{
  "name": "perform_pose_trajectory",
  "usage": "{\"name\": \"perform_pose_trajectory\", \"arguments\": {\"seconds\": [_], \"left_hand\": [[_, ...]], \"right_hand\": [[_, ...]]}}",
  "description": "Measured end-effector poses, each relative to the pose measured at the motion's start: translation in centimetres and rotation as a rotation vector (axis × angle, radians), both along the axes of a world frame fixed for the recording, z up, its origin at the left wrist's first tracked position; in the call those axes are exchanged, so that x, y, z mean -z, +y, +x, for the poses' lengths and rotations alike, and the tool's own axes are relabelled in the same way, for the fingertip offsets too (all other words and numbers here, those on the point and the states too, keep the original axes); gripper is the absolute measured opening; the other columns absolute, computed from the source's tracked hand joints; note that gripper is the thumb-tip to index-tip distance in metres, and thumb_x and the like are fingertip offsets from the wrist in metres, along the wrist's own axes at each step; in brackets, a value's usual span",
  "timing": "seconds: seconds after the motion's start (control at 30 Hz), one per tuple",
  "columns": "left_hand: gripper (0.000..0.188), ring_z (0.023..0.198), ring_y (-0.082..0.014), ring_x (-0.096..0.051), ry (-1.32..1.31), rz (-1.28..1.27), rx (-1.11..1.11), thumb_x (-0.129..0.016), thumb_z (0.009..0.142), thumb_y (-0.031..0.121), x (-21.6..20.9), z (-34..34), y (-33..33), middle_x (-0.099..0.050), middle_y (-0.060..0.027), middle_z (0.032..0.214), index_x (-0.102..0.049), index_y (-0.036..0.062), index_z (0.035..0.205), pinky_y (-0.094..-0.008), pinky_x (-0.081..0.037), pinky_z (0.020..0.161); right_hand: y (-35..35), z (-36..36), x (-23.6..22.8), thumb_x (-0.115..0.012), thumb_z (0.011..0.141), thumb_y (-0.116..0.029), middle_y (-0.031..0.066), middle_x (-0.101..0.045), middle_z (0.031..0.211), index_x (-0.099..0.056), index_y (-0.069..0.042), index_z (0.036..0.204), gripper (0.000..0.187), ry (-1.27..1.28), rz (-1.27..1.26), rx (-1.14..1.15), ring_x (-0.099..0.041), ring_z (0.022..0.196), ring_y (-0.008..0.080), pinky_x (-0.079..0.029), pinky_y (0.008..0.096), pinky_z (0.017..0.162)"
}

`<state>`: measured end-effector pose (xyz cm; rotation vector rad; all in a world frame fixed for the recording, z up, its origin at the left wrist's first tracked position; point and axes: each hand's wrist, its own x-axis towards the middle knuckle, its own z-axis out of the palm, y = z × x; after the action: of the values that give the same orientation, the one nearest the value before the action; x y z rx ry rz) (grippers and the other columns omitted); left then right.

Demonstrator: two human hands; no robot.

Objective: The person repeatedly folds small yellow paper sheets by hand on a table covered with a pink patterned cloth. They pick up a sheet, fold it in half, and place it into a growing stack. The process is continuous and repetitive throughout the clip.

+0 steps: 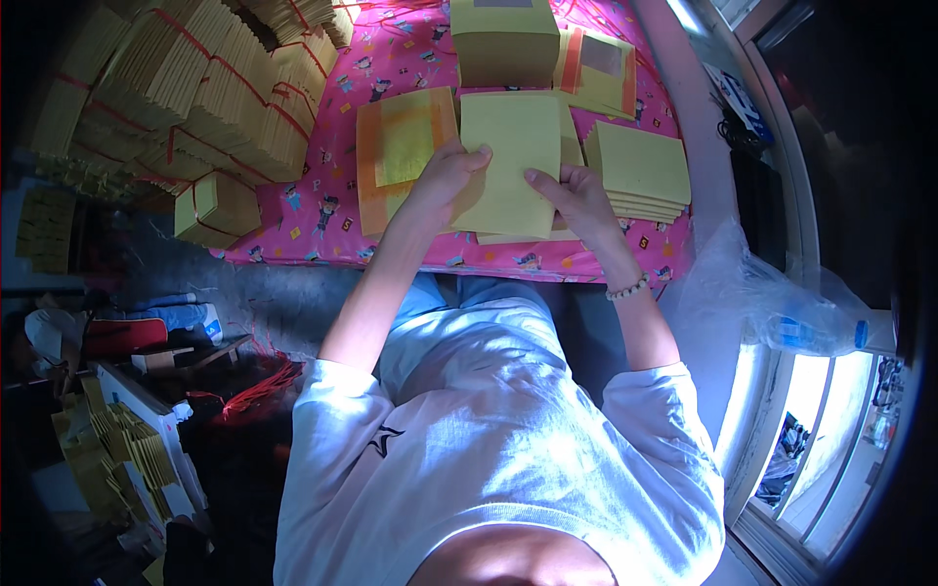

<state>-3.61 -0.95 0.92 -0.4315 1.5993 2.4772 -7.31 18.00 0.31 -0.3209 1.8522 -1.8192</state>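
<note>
Yellow paper spans the space over the worktop (pixel 337 176): a flat rectangular piece (pixel 510 132), its left side pinched by our left grip (pixel 449 181) and its right side by our right grip (pixel 584 203), both thumbs pressed on the face towards us and the fingers mostly hidden behind. What could go wrong, we judge, is a crease: if one thumb bears down harder than the other, or the two sides are pulled unevenly, thin stock like this may buckle between them. Just left of the left grip, and partly behind it, lies an orange-bordered panel (pixel 373 146); a low sweep of that wrist could drag it askew. Just right of the right grip, a yellow stack (pixel 640 161) shows stepped edges, and a knock from our beaded bracelet (pixel 627 288) might spread it. Beyond both grips stands a tall yellow block (pixel 506 57).

The piece itself looks pale, matt and plain, with fairly straight edges, a soft shadow below the left thumb and no print that we can see. Whether it is one sheet or several layers, we cannot tell.
</note>
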Motion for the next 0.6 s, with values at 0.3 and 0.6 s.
{"name": "perform_pose_trajectory", "arguments": {"seconds": [0.3, 0.6], "left_hand": [[0.028, 0.105, -0.0198, -0.060, 0.014, -0.002, -0.014, -0.050, 0.095, 0.012, 0.3, -0.3, 0.2, -0.062, -0.0119, 0.113, -0.053, -0.0021, 0.119, -0.0332, -0.047, 0.090], [0.031, 0.105, -0.0156, -0.058, 0.312, -0.114, -0.175, -0.051, 0.095, 0.013, 0.8, 0.3, 1.2, -0.059, -0.0094, 0.115, -0.046, 0.0008, 0.124, -0.0301, -0.045, 0.090]], "right_hand": [[1.2, 0.5, 0.1, -0.065, 0.090, -0.029, 0.0077, -0.069, 0.078, -0.066, 0.005, 0.098, 0.035, 0.036, 0.103, -0.076, -0.065, 0.066, 0.0096, -0.054, 0.0220, 0.056], [1.7, 2.8, -0.6, -0.062, 0.092, -0.027, 0.0089, -0.069, 0.096, -0.063, 0.003, 0.109, 0.034, -0.065, 0.041, -0.069, -0.070, 0.079, 0.0166, -0.057, 0.0241, 0.064]]}}
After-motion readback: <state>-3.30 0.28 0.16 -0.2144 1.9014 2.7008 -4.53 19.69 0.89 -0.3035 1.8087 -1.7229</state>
